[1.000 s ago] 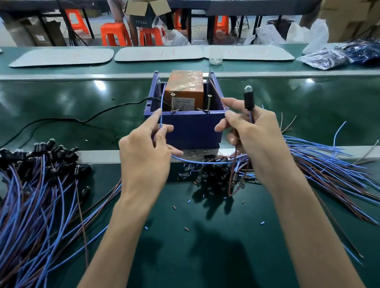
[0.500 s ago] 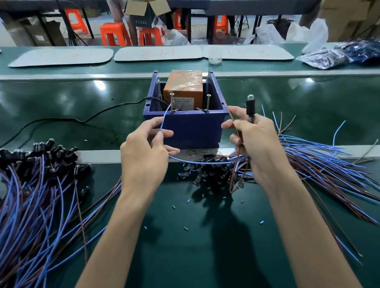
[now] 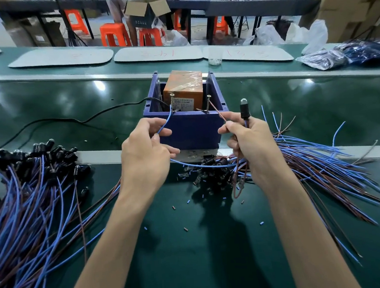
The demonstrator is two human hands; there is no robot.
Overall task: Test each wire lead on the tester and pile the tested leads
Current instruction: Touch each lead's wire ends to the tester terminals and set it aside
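Lead (image 3: 209, 166) between hands (image 3: 146, 156) (at tester (image 3: 192, 130))

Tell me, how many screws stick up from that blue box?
2. One screw stands at the left front of the blue box, beside the blue wire; the other at the right front, by the brown wire. None look hidden.

Grey mats (image 3: 60, 58) are laid well beyond the left grip (image 3: 144, 156); orange stools (image 3: 115, 33), perhaps plastic, are seen farther off.
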